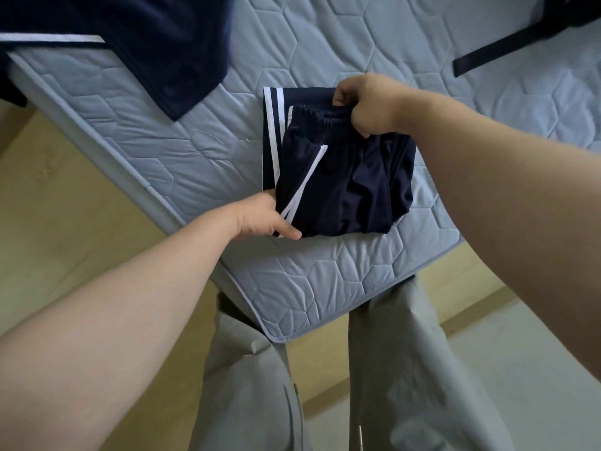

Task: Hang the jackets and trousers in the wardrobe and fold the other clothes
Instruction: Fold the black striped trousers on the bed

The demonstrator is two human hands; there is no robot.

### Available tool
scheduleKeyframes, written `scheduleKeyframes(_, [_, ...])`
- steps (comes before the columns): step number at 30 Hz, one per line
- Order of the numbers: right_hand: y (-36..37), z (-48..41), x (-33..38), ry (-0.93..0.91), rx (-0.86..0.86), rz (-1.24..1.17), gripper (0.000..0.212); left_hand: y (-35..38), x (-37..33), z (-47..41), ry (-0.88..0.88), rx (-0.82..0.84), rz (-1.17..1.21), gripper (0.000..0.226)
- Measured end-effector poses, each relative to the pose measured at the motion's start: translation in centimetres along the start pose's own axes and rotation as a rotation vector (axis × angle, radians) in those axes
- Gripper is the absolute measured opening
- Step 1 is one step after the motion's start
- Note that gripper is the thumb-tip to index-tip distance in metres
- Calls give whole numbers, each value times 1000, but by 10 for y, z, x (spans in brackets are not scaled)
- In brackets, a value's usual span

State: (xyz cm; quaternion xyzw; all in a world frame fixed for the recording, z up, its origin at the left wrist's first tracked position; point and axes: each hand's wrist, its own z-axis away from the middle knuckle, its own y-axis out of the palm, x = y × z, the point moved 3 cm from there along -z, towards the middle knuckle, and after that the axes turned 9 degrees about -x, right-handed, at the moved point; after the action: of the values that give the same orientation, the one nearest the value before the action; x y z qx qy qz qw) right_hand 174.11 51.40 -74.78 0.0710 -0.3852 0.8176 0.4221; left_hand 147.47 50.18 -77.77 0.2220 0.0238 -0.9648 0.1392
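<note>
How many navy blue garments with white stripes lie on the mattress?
2. A folded navy striped garment at the centre, gripped by the left hand and right hand; a spread navy garment at top left. More may be hidden.

- The bare left forearm reaches in from the lower left, wrist nearly straight.
- The left hand grips the near left corner of a folded navy garment; one digit lies along its edge and the others are hidden beneath.
- The bare right forearm comes in from the right edge, wrist bent downward.
- The right hand has its fingers curled tight, pinching the garment's elastic waistband at the far edge.
</note>
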Motion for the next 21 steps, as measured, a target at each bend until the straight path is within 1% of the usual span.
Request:
scheduleKeyframes(3, [1, 2, -4, 15, -14, -40, 48, 2, -5, -2, -15, 14, 44, 73])
scheduleKeyframes(4, [2, 3, -5, 19, -25, -47, 49, 3, -6, -2, -32, 17, 57, 71])
scheduleKeyframes(6, [4, 4, -6, 26, -53, -55, 50, 4, -7, -2, -60, 31, 47, 49])
scheduleKeyframes(7, [5, 4, -6, 30, -67, -65, 50, 5, -8, -2, -57, 22, 31, 42])
scheduleKeyframes(8, [6, 5, -6, 37, -77, -80, 49, 5, -8, -2, -38, 1, 12, 41])
scheduleKeyframes(11, [10, 5, -4, 72, -109, -115, 44, 5, -5, -1, 43, -80, -20, 47])
scheduleKeyframes(14, [15, 3, -2, 77, -115, -119, 40, 6, 2, 4, 80, -87, -32, 56])
scheduleKeyframes(16, [18, 2, -2, 88, -108, -108, 39, 7, 7, 3, 69, -104, -20, 65])
scheduleKeyframes(17, [19, 1, -2, 95, -106, -104, 39, 7, 10, 2, 42, -146, 41, 66])
scheduleKeyframes(19, [20, -1, -1, 120, -110, -98, 39, 8, 16, 0, -20, -238, 203, 59])
scheduleKeyframes(20, [20, -2, 0, 134, -119, -94, 39, 8, 18, -2, -35, -264, 233, 57])
scheduleKeyframes(21, [20, -2, 1, 146, -129, -86, 37, 10, 19, -4, -42, -267, 214, 56])
